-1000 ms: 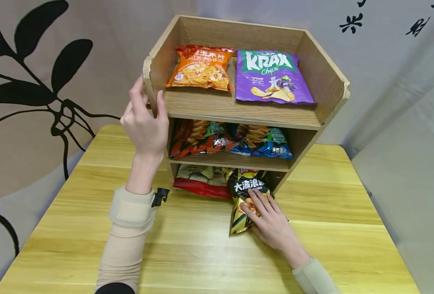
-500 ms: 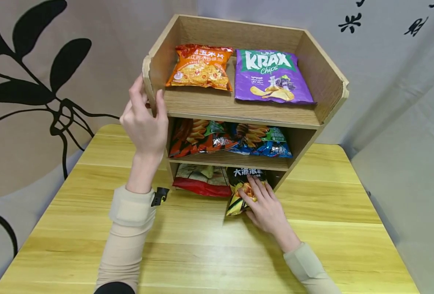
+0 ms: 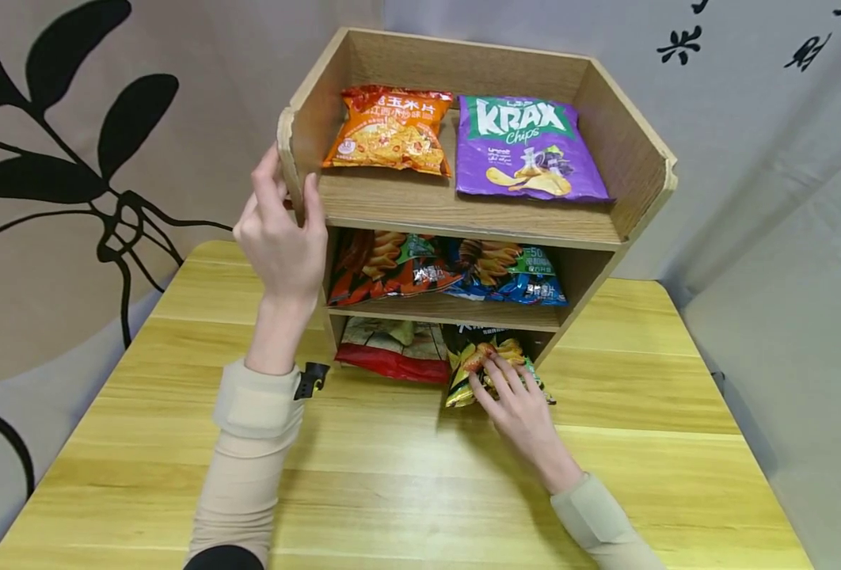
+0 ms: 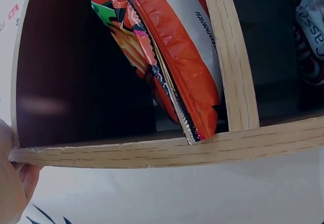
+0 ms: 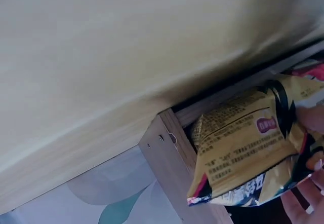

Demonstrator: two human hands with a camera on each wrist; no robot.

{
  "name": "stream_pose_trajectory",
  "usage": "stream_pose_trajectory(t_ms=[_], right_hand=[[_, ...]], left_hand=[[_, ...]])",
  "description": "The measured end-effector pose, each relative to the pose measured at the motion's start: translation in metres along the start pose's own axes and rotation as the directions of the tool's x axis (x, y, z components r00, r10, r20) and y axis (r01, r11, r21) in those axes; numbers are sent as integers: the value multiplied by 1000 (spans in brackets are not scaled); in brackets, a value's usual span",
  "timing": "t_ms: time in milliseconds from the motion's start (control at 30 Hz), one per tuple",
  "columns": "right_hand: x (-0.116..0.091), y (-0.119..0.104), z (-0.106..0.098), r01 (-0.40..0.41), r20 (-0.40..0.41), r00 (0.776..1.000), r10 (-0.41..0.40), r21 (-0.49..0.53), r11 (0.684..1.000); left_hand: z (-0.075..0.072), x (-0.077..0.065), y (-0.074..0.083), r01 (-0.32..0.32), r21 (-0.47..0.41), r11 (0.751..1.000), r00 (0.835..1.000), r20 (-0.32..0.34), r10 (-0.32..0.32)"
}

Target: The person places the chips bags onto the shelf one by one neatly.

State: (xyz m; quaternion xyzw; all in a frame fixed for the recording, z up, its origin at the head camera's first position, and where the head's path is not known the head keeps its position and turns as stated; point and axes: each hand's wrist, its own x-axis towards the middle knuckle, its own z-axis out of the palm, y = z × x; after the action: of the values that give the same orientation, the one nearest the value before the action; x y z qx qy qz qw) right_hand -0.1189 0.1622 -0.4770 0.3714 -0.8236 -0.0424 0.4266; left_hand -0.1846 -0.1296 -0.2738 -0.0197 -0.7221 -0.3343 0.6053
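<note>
My left hand point(image 3: 285, 237) grips the left side panel of a wooden shelf rack point(image 3: 473, 226), thumb inside and fingers outside. At the bottom right compartment my right hand point(image 3: 523, 416) holds a black and gold chip bag point(image 3: 463, 388), its fingers spread over the front. The bag is partly inside, and its lower end sticks out past the shelf edge. In the right wrist view the printed back of the chip bag point(image 5: 243, 148) shows, between the thumb and fingers. Beside it in the same compartment lies a red and beige snack bag point(image 3: 392, 360).
An orange snack bag point(image 3: 392, 131) and a purple chip bag point(image 3: 527, 150) lie on the top level. The middle level holds a red-orange bag point(image 3: 385, 273) and a blue bag point(image 3: 509, 273). The rack stands on a wooden table point(image 3: 392, 491) before a curtain point(image 3: 770, 198).
My right hand has pushed the black and gold chip bag farther into the bottom compartment, and the bag's lower end has swung up and flattened. My left hand stays on the rack.
</note>
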Motion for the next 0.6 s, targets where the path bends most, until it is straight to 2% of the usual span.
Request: stream_pose_trajectory(t_ms=[100, 300, 400, 500, 600], right_hand=[[7, 1, 4, -40, 13, 999, 40, 8, 999], [17, 2, 14, -78, 84, 993, 78, -9, 997], [21, 2, 17, -104, 118, 988, 102, 14, 994], [21, 1, 17, -131, 143, 982, 125, 32, 991], [17, -1, 13, -170, 144, 975, 168, 3, 985]], left_hand=[[-1, 0, -1, -4, 5, 1000, 1000, -3, 4], [-1, 0, -1, -19, 6, 1000, 1000, -3, 19], [0, 0, -1, -22, 3, 1000, 1000, -7, 22], [0, 0, -1, -19, 4, 1000, 1000, -12, 20], [0, 0, -1, -19, 4, 1000, 1000, -10, 19]])
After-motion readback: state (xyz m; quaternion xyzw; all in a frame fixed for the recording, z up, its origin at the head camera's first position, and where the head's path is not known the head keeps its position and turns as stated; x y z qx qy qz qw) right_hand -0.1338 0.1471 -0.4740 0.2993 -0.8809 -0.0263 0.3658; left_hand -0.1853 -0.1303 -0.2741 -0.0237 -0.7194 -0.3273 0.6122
